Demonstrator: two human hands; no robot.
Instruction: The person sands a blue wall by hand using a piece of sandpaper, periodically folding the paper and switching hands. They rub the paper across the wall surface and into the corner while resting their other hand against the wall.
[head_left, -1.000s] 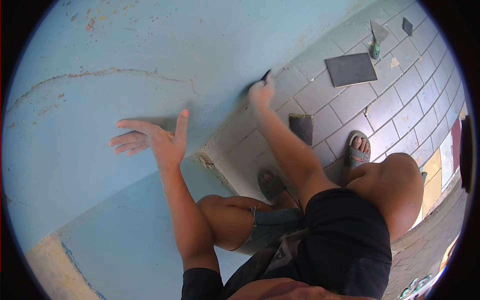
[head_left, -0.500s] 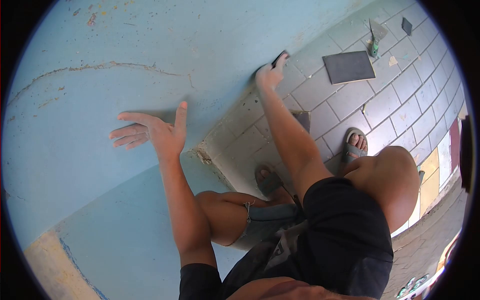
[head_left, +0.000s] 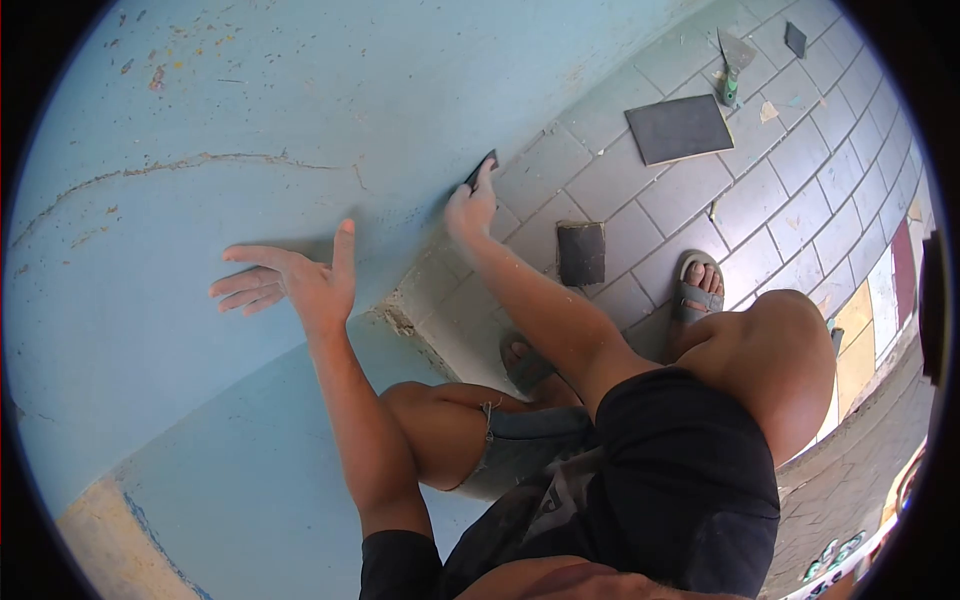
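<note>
My right hand is closed around a dark piece of sandpaper, pressed low on the light blue wall just above the floor. Only the sandpaper's upper end shows past the fingers; the rest is hidden. Further left, my left hand lies against the same wall with fingers and thumb spread, holding nothing. A long crack runs across the wall above it.
On the tiled floor lie a large dark sheet, a smaller dark piece, a green-handled scraper and a small dark pad. The wall's chipped corner juts out near my knees.
My right hand has slid with the sandpaper along the wall's foot, toward my left hand and closer to me. The left hand stays spread on the wall. My forearm no longer covers the smaller floor piece.
</note>
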